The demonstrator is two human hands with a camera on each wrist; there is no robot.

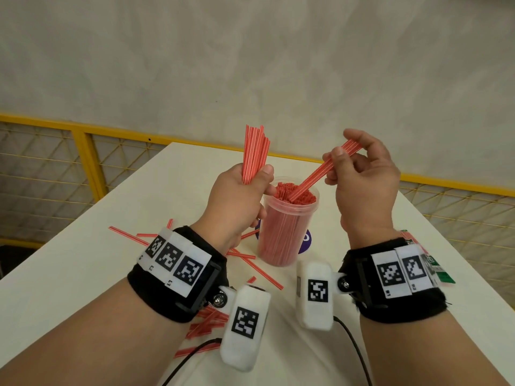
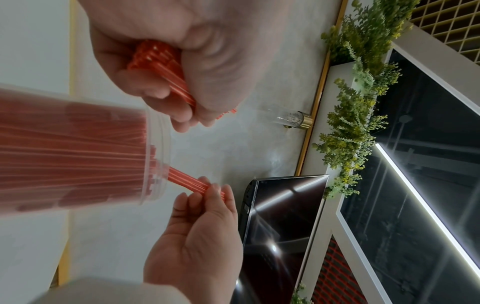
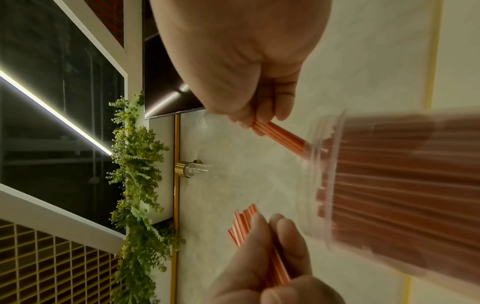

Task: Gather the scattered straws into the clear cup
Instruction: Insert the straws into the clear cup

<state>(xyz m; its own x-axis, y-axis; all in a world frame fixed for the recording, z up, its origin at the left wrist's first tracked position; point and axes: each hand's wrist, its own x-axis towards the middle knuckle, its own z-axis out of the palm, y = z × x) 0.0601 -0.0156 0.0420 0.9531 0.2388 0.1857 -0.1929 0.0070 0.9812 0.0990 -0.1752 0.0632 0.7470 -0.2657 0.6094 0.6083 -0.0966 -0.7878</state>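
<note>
White table (image 1: 83, 274) is strewn with loose straws (image 1: 126, 235); a bundle (image 1: 255, 151) is gripped by the left hand (image 1: 237, 201), a few straws (image 1: 315, 174) pinched into the clear cup (image 1: 281, 235) by the right hand (image 1: 365, 185)

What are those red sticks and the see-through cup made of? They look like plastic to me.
Probably, yes. The straws look like thin glossy plastic: red with fine pale stripes and light glinting off them. The clear cup seems rigid transparent plastic, since the straws packed inside show through its wall.

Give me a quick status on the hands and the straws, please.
Left hand grips a straw bundle. Right hand feeds a few straws into the cup, nearly full. Loose straws still on table.
</note>
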